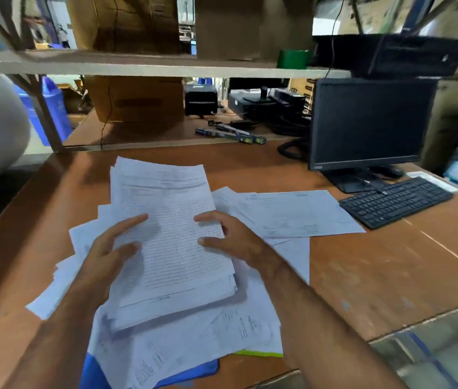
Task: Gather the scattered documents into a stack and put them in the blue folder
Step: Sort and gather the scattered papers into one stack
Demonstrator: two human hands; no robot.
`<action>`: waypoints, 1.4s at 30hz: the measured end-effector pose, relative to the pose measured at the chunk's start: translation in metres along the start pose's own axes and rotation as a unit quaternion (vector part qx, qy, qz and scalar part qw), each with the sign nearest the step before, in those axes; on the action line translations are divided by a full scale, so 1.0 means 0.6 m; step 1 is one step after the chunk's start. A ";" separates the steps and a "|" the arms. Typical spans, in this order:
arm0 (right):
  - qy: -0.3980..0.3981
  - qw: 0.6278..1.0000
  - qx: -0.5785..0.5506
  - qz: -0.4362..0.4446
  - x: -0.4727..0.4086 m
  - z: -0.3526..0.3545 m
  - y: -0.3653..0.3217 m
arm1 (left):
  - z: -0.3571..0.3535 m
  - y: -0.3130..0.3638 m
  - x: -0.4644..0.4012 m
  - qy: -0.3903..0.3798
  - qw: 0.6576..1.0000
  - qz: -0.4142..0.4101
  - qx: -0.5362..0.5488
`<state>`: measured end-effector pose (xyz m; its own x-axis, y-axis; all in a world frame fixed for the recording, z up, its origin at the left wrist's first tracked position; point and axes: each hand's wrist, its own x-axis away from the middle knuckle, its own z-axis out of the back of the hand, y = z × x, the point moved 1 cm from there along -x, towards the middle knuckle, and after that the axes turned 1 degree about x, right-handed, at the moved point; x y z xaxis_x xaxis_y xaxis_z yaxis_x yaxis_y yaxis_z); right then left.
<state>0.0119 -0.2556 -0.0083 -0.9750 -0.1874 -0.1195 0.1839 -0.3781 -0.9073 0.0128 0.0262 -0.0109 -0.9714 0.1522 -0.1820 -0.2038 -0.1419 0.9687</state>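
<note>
Both hands are squaring a stack (171, 242) over the desk (390, 262): left hand (110, 248) and right hand (230, 240) gripping its sides, fingers spread. Loose sheets (292, 214) are lying around. Blue folder (194, 370) is sitting underneath, near edge. Next, probably: collecting the right-side sheets.

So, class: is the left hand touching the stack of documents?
Touching. The head view shows the left hand with its fingers lying on the left side of the stack of documents, thumb on the top sheet.
</note>
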 end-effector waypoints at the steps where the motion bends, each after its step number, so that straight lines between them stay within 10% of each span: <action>1: 0.050 0.998 0.045 -0.017 -0.001 0.024 0.009 | -0.005 -0.009 -0.013 0.010 1.000 0.005 0.012; 4: 0.212 0.914 0.313 -0.146 0.009 0.107 0.061 | -0.034 -0.014 -0.034 0.022 0.999 0.003 0.028; 8: 0.106 0.812 0.482 -0.311 0.052 0.134 0.100 | -0.052 -0.026 -0.046 0.041 0.999 0.008 0.032; 20: 0.063 0.837 0.466 -0.281 0.054 0.018 0.022 | -0.060 -0.066 -0.044 0.100 0.995 0.008 0.008; 42: 0.212 0.815 0.346 -0.414 0.163 0.228 0.094 | -0.052 -0.056 -0.035 0.048 0.999 0.004 -0.014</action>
<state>-0.0559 -0.4195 -0.0160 -0.7289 0.6666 0.1560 -0.6757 -0.6639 -0.3203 0.0363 -0.0031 -0.0447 -0.9798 0.0570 -0.1917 -0.1988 -0.1707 0.9651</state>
